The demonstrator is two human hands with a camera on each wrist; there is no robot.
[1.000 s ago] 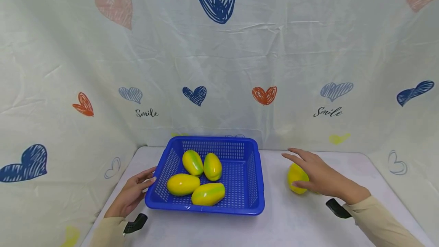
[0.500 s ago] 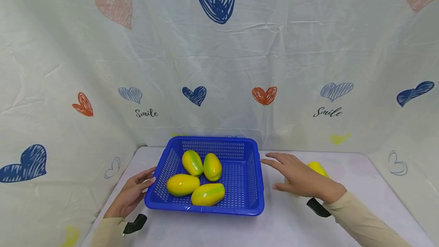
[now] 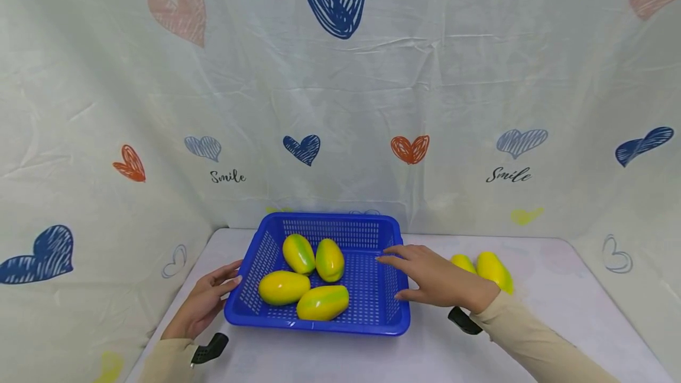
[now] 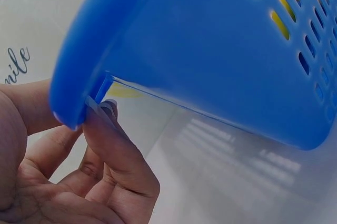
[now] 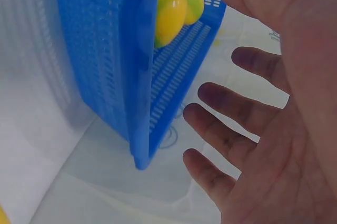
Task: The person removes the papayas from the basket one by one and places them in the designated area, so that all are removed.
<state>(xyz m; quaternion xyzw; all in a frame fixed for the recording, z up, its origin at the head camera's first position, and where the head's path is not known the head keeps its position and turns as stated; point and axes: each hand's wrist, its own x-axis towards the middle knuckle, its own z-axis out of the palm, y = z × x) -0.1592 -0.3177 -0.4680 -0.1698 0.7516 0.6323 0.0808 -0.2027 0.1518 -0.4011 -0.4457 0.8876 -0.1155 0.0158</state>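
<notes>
A blue plastic basket (image 3: 319,327) stands on the table, with several yellow-green mangoes (image 3: 322,302) lying in its left and middle part. My left hand (image 3: 203,300) is at the basket's left side; in the left wrist view its thumb and a finger (image 4: 118,150) pinch the edge of the rim. My right hand (image 3: 431,276) hovers over the basket's right rim, fingers spread and pointing inward, with nothing in it. In the right wrist view its fingers (image 5: 226,108) are extended apart from the basket's wall (image 5: 97,50).
Two more yellow mangoes (image 3: 493,270) lie on the white table (image 3: 558,312) behind the right wrist, partly hidden by it. A pale curtain (image 3: 351,93) printed with hearts hangs close behind the table and along its sides.
My right hand has moved left, from over the mangoes on the table to over the basket's right rim, uncovering those mangoes. The left hand and basket have stayed put.
</notes>
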